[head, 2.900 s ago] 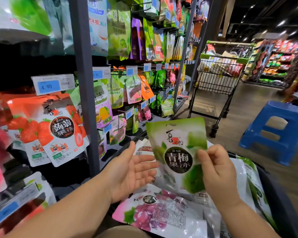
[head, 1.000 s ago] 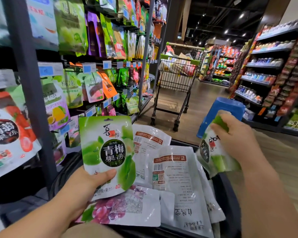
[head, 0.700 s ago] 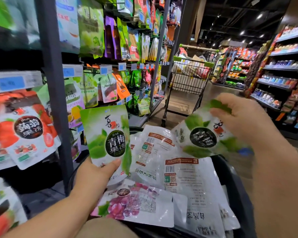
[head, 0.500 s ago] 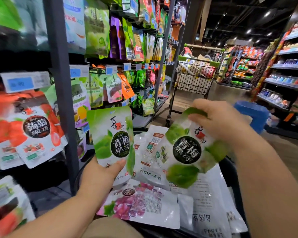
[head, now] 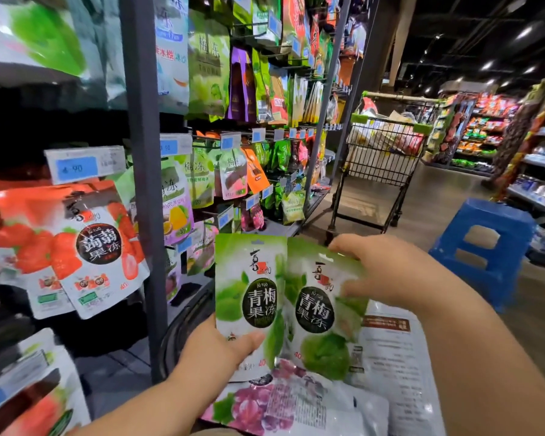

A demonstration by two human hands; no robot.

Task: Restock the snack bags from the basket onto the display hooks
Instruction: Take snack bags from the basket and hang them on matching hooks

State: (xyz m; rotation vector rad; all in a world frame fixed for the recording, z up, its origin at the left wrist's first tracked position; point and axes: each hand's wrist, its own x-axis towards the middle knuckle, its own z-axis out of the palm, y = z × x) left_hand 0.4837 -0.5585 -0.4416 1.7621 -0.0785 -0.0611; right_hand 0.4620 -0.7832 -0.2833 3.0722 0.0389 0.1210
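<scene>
My left hand grips the bottom of an upright green plum snack bag, thumb on its front. My right hand holds a second green bag by its top edge, right beside the first so their edges overlap. Below them lies a purple grape bag and white-backed bags in the dark basket. Red strawberry bags hang on display hooks at the left, under a blue price tag.
A grey shelf upright stands between the strawberry bags and more hanging snack bags. A shopping cart and a blue step stool stand in the aisle to the right. Further shelves line the far right.
My right hand has brought the second green bag leftward and turned it upright beside the first. My left hand keeps hold of the first bag.
</scene>
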